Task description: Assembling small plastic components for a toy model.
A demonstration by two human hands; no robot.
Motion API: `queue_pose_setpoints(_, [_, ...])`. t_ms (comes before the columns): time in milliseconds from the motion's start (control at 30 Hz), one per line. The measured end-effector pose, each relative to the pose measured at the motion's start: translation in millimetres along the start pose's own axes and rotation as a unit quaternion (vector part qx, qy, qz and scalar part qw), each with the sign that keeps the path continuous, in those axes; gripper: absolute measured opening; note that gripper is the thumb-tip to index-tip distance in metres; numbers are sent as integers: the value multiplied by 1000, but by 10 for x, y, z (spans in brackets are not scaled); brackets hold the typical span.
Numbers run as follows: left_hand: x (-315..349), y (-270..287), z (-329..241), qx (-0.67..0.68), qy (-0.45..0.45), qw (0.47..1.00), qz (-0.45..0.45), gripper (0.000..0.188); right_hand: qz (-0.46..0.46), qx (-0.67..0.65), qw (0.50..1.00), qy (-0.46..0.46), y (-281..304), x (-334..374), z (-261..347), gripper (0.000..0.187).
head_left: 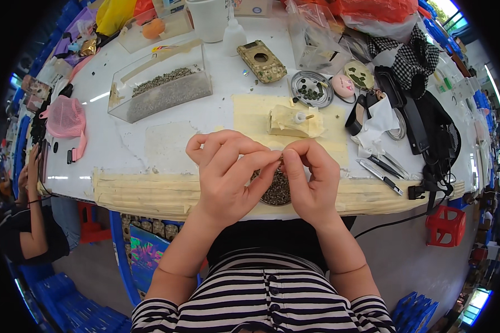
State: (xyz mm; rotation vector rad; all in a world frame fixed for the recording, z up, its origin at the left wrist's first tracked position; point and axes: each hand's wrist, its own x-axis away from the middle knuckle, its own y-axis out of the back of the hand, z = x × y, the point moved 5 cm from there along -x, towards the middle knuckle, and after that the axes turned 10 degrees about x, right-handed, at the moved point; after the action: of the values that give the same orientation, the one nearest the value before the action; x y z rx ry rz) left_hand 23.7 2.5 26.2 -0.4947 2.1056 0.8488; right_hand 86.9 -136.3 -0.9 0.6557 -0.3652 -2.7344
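My left hand (228, 175) and my right hand (315, 180) meet near the table's front edge, thumbs and forefingers pinched together. Whatever they hold at the fingertips is too small to make out. Just below them is a round dish of small dark-brown pieces (276, 191), partly covered by both hands. Beyond the fingertips, a block wrapped in cream tape (286, 123) carries a small white nozzle-like part. Farther back lies a camouflage-patterned toy tank hull (264, 62) with a round hole in its top. To its right, a round metal dish (312, 89) contains several dark green bits.
A clear bin of small grey-brown pieces (161, 89) stands back left, near a white squeeze bottle (234, 36). Cutters and tweezers (380, 172) lie at right beside black straps (428, 127). A pink mesh item (65, 117) is at far left, where another person (36, 216) sits.
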Motion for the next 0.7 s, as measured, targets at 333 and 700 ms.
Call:
queue_pose_setpoints(333, [18,12,95,59,23,998,1,21,41,-55,997,-29,-24,2,7,13])
queue_pose_setpoints(700, [-15,47,120,26,34,999,-14,19,-28,31,997,64,18,-40,113,10])
